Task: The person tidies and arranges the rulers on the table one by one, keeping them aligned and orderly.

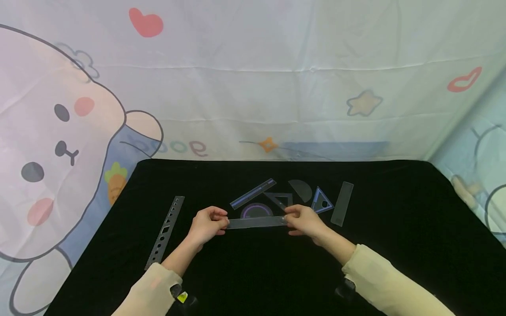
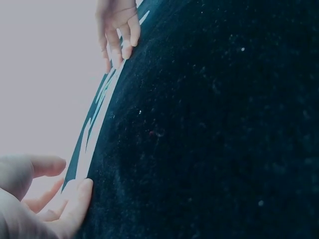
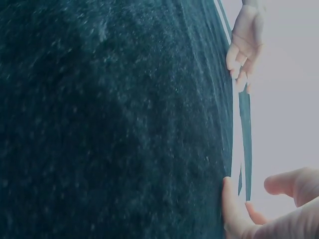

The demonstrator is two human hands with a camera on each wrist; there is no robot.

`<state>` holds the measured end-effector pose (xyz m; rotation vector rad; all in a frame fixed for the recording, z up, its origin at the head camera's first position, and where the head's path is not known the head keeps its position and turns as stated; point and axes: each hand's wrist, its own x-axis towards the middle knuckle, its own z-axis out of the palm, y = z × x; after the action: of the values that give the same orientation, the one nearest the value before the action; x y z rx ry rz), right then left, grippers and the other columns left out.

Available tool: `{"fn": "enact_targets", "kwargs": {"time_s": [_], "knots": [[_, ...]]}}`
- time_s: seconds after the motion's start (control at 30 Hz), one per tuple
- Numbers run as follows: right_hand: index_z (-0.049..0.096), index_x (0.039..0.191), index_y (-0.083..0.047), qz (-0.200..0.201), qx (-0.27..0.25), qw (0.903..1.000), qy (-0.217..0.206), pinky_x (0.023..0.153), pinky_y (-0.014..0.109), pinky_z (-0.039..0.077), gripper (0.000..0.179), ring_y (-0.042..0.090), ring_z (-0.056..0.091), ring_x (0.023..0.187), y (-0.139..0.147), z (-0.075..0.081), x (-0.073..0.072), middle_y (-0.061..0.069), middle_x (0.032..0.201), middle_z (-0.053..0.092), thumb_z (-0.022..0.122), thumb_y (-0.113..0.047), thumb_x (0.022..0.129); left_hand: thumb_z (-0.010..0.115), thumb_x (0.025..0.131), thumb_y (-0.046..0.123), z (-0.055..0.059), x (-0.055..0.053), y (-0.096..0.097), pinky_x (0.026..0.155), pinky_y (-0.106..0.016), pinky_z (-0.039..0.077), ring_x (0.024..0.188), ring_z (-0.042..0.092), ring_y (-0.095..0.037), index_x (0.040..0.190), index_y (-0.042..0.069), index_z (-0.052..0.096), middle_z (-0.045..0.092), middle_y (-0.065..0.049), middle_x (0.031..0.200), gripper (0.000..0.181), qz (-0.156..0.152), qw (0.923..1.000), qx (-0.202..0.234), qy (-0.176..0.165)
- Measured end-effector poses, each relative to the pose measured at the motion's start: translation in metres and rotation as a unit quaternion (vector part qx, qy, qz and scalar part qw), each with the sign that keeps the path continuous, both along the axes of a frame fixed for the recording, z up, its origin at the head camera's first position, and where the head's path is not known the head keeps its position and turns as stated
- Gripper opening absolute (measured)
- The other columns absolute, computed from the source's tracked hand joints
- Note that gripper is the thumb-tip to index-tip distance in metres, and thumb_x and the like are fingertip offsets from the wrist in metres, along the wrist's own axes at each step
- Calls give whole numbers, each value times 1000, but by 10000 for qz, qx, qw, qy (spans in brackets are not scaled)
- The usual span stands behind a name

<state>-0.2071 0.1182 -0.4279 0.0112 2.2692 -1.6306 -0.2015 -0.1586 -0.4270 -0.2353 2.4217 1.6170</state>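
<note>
A clear straight ruler (image 1: 257,222) lies crosswise in front of the person, with a hand at each end. The left hand (image 1: 207,224) holds its left end, fingers bent around the tip. At the opposite end the right hand (image 1: 306,223) grips it in much the same way. From the left wrist, the ruler (image 2: 97,134) appears as a bright strip low over the black cloth, its near end at the thumb. Just behind the ruler sits a round-edged protractor with a purple arc (image 1: 256,210), its lower edge overlapped by the ruler in the head view.
Behind the hands lie a blue-striped ruler (image 1: 253,194), a clear set square (image 1: 287,197), a half-round protractor (image 1: 301,190) and a blue triangle (image 1: 317,201). Another clear ruler (image 1: 342,203) is at right, a stencil ruler with cut-outs (image 1: 165,230) at left. Black cloth (image 1: 253,281) covers the table.
</note>
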Motion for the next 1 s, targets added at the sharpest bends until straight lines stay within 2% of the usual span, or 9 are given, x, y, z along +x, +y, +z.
{"fn": "enact_targets", "kwargs": {"time_s": [0.33,0.47,0.63,0.83,1.0], "knots": [[46,127,3,-237,-370,9990,-15,76,34,56,40,34,57,102,-12,-2,0,23,117,52,52,-7,89,67,77,-1,-3,-3,0,66,-28,57,76,63,-19,107,3,58,56,-12,98,31,377,9991,50,204],[46,127,5,-420,-505,9978,-69,77,34,56,40,30,59,98,-16,-3,-1,24,116,53,52,-6,89,67,77,-2,-4,-3,0,66,-27,57,75,63,-19,107,3,58,55,-12,97,31,468,9985,63,259],[55,118,3,-691,-435,9966,-69,75,31,56,31,23,62,91,-22,-5,-2,18,107,60,54,-5,88,66,79,-1,0,-2,0,65,-28,57,75,63,-19,108,3,58,54,-12,97,31,509,9984,137,218],[61,107,0,-942,-243,9950,245,70,30,55,24,21,60,83,-30,-8,-4,12,96,64,59,-6,84,65,79,-1,0,-2,-4,67,-29,57,76,62,-20,109,3,58,53,-12,99,31,585,9976,324,190],[60,107,1,-1080,-579,9923,188,67,29,56,25,18,59,75,-34,-9,-7,11,91,62,57,-2,83,65,79,-3,-1,-1,-5,67,-29,57,75,63,-20,108,2,58,54,-12,96,31,589,9973,424,144]]}}
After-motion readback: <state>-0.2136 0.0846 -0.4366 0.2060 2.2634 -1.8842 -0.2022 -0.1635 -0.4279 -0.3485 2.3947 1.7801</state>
